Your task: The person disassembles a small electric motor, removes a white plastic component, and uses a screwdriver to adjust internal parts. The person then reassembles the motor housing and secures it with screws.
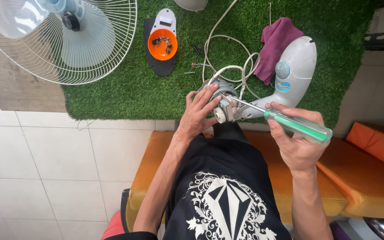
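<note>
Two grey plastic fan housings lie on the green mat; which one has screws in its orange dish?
The small flat housing near the fan guard, with the orange dish. The large curved one lies beside the purple cloth.
</note>
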